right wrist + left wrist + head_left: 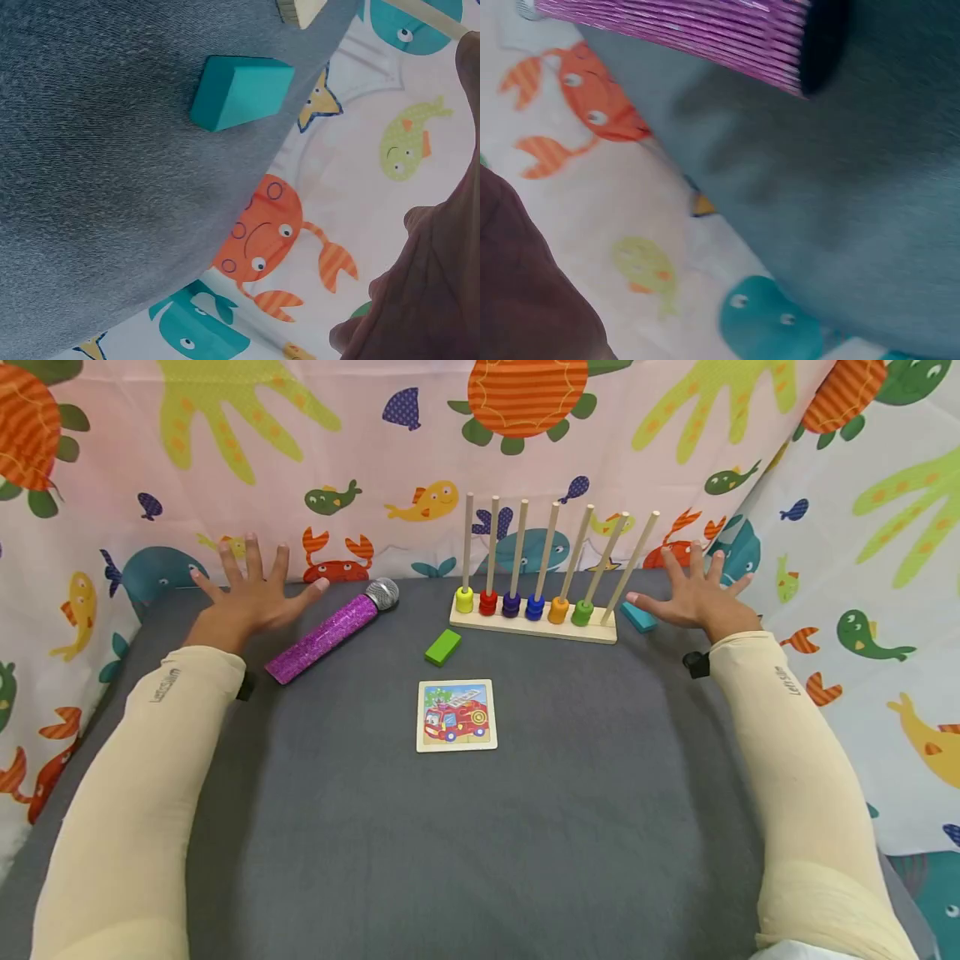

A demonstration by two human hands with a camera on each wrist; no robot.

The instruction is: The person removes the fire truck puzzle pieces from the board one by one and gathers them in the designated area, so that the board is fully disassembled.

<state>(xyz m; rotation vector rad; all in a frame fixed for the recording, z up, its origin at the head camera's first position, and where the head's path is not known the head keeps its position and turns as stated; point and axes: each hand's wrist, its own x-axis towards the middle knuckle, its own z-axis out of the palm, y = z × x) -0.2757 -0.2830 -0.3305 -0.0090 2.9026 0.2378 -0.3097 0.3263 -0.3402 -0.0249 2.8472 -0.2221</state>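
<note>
My left hand (251,597) is held with fingers spread over the far left of the grey surface, holding nothing. Just right of it lies a toy microphone (326,637) with a purple glitter handle and silver head; its ridged handle (697,30) crosses the top of the left wrist view. On the far right my right hand (697,597) also has its fingers spread and grips nothing. The thumb is close to a teal block (639,617), which lies apart from the hand in the right wrist view. Left of that block stands a wooden peg board (532,625) with several upright pegs and coloured rings.
A green block (442,647) lies in front of the peg board. Nearer, a square picture puzzle (456,716) of a red fire truck lies flat on the grey cloth (480,843). A sea-animal curtain (420,460) borders the surface at the back and sides.
</note>
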